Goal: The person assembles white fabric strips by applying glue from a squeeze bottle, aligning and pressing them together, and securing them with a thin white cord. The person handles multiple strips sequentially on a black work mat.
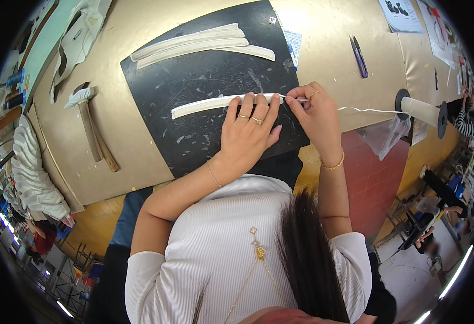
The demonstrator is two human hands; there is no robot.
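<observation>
While the left hand (246, 132) presses flat, fingers spread, on a cream strip (202, 106) lying on the black mat (194, 81), the right hand (315, 110) pinches white cord (366, 110) — at the strip's end — running from a spool (422, 110).

Open room on black mat (204, 81) between stacked white strips (199, 42) near far edge and single white strip (210, 105) under left hand (248, 132). Near part of mat, left of that hand, bare. Left of mat: hammer (88, 121) lying across tan tabletop (134, 140), blocking straight sweep. Right of right hand (315, 113): white cord (366, 110) stretched taut to spool (423, 110), barring passage along that edge. Purple snips (358, 55) farther back, free tabletop around them. Papers (402, 13) crowding far right corner.
</observation>
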